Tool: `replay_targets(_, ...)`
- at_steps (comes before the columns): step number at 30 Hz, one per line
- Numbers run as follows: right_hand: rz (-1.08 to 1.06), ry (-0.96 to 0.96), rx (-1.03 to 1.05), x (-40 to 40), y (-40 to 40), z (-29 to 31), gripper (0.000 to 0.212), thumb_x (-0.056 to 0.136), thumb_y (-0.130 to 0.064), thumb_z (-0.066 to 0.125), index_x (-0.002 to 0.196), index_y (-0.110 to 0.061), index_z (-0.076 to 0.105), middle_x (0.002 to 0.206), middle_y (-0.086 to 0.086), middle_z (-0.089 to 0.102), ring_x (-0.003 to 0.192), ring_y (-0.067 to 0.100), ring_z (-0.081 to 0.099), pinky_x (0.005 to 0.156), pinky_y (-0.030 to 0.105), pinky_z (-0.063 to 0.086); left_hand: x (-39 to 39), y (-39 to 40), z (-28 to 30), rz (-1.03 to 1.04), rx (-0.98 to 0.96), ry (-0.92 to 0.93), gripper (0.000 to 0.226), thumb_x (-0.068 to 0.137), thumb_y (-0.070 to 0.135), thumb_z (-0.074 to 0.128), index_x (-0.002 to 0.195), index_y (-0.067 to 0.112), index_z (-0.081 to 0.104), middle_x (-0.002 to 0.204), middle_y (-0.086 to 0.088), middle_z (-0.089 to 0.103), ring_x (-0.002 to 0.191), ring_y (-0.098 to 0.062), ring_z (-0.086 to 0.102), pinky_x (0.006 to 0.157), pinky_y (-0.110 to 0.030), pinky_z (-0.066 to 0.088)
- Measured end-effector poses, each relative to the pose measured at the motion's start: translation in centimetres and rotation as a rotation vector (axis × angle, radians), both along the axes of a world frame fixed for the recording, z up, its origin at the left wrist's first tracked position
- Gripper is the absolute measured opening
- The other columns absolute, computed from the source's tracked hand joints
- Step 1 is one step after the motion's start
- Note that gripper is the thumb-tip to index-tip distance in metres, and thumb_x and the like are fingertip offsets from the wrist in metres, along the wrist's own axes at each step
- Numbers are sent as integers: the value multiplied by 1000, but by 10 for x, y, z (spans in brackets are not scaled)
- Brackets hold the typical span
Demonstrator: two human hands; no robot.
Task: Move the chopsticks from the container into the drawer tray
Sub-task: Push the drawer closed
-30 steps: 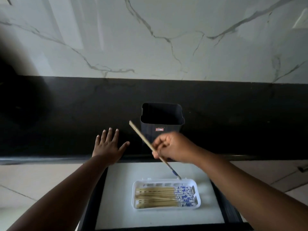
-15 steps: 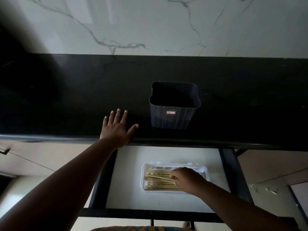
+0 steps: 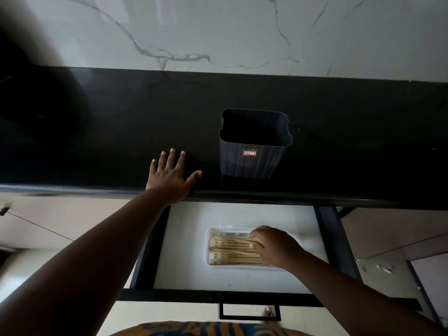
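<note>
The dark grey container (image 3: pixel 252 161) stands upright on the black counter (image 3: pixel 97 141); its inside looks dark and no chopsticks stick out of it. In the open drawer (image 3: pixel 184 253) below lies a white tray (image 3: pixel 208 251) with several wooden chopsticks (image 3: pixel 230 254) laid lengthwise. My right hand (image 3: pixel 276 248) is down in the tray's right half. Its fingertips pinch one slightly slanted chopstick on top of the others, and it hides their right ends. My left hand (image 3: pixel 169 180) lies flat on the counter's front edge, fingers spread, left of the container.
The drawer has black side rails and a black front bar (image 3: pixel 218 297) with a handle (image 3: pixel 249 314) near my body. A marble wall (image 3: pixel 218 32) rises behind the counter. A light floor lies to the right of the drawer.
My right hand carried a chopstick from beside the container down into the tray and now holds it low among the others. The view tilted down. My left hand stayed on the counter.
</note>
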State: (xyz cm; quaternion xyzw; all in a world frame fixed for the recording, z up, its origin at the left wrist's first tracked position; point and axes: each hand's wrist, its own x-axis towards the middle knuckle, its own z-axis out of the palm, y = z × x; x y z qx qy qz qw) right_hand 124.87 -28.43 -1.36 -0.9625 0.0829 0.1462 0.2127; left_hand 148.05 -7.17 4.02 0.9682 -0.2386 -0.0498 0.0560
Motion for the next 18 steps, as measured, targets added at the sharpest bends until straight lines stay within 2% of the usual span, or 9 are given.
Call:
replay_targets(5,-89,-165,15,-25,8,20,19,94,-33,55,107,-28,68,110,-13,68,101,7,62,85,25,48,-7,2,4,-1,-7,43,85,87,73,13,153,22,1,162,-8,-6,148,-26,-10,119,-45,-3)
replay_targets(9,-138,-231,17,-50,21,29,19,95,-39,53,105,-32,68,108,-16,68,99,4,62,84,28,49,-33,12,1,-9,-29,51,81,90,68,14,152,19,-1,162,-6,-8,147,-24,-13,119,-45,-6)
replay_targets(12,-134,-303,-40,-69,30,29,22,94,-42,54,108,-32,68,110,-16,69,100,7,63,77,24,49,-77,18,0,6,-89,132,90,84,75,12,151,19,-8,159,-4,-18,145,-23,-21,116,-44,-12)
replay_targets(15,-61,-361,-112,-87,36,31,33,94,-48,49,110,-26,67,108,-10,70,100,13,65,76,26,49,-144,24,-10,-63,-141,236,98,70,84,-1,145,24,-21,154,-4,-29,140,-23,-30,113,-42,-18)
replay_targets(18,18,-439,-151,-105,38,34,42,94,-49,46,110,-17,68,106,-2,71,98,19,66,80,30,53,-210,35,-29,-174,-78,182,92,71,85,-9,139,29,-30,150,-2,-37,135,-22,-40,107,-39,-32)
